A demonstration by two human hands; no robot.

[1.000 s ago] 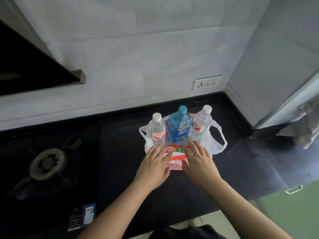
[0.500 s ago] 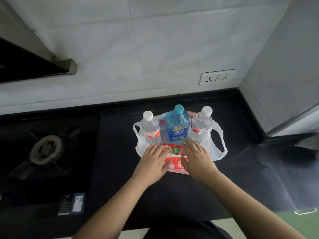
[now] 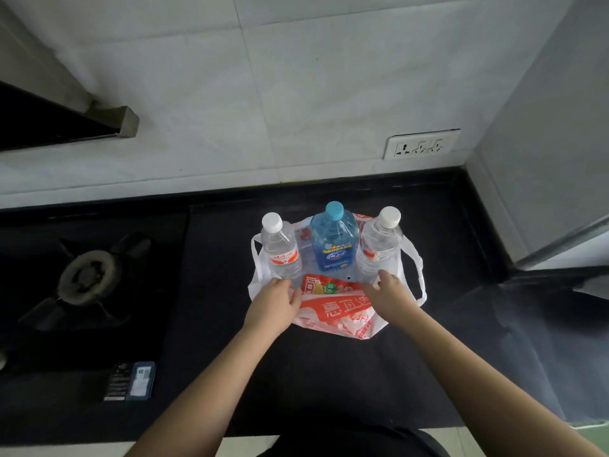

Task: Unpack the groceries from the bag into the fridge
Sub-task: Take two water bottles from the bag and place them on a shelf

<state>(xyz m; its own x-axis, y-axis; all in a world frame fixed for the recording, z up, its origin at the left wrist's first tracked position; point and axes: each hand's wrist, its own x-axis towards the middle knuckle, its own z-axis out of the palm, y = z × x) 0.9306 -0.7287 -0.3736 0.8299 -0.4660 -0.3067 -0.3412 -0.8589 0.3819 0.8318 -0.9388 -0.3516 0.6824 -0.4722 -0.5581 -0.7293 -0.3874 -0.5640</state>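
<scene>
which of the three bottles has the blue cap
The middle bottle, the blue-tinted one with a blue label, standing in the bag. The clear bottles on its left and right both have white caps and red labels.

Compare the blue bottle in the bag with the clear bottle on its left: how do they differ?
The blue bottle has a blue cap and blue tint; the left clear bottle has a white cap and a red label. The blue bottle is wider; the clear one slimmer. Both stand upright in the bag, capped.
</scene>
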